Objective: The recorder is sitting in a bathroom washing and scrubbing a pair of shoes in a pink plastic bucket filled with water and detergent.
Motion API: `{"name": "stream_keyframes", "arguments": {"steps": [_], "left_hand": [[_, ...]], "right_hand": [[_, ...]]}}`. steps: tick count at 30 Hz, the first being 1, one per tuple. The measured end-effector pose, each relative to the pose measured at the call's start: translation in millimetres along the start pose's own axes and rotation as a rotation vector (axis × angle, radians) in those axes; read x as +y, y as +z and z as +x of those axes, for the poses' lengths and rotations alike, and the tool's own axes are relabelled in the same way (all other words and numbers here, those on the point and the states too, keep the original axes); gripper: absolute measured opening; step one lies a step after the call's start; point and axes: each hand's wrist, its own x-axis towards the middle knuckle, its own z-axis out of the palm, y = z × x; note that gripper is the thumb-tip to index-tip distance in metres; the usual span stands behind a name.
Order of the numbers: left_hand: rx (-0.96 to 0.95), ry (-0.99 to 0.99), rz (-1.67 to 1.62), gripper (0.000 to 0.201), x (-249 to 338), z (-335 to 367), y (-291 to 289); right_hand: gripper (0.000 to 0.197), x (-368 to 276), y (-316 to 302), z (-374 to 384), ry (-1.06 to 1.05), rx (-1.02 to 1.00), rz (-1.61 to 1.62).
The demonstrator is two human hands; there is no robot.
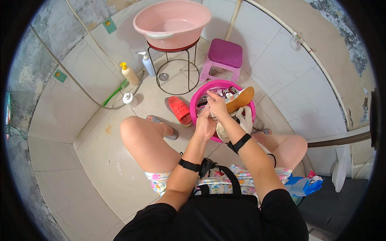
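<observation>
A bright pink basin [194,97] stands on the floor between my feet, filled with wet shoes. My left hand [206,125], wet and a little sudsy, is closed over the basin's left side. My right hand [217,107] meets it from the right, its fingers curled in close to the left fingertips. What the two hands grip between them is hidden by the fingers. Against the right hand leans a shoe with a tan gum sole [241,99], sole turned up. A whitish shoe [244,119] lies below it, partly covered by my right wrist.
A red slipper [179,110] lies left of the basin. Beyond are a purple stool [225,54] and a pale pink tub [173,26] on a wire stand [188,70]. Pump bottles [129,74], a green brush [114,94] and a hose [86,93] line the left wall.
</observation>
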Motion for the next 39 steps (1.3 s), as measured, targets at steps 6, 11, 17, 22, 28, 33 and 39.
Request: {"name": "stream_keyframes", "arguments": {"steps": [6,11,17,22,28,33,39], "left_hand": [[0.085,0.2,-0.047,0.039,25,0,-52],[0.091,-0.041,-0.14,0.039,9,-7,-6],[0.24,0.136,0.008,0.035,14,7,-32],[-0.114,0.195,-0.267,0.035,9,16,-74],[0.038,0.121,-0.122,0.037,-2,-1,-8],[0.066,0.243,-0.195,0.04,16,8,-56],[-0.057,0.133,0.056,0.039,0,-2,9]], "right_hand": [[0.039,-49,45,-89,-0.342,-0.09,-0.166],[0.034,-32,17,-30,-0.093,-0.107,-0.211],[0.035,-23,29,-59,-0.094,-0.101,-0.032],[0.035,-42,42,-61,-0.229,-0.066,-0.157],[0.036,-3,13,-11,-0.14,-0.126,-0.187],[0.035,-31,37,-67,-0.311,-0.187,-0.248],[0.034,11,-1,9,-0.095,-0.008,-0.283]]}}
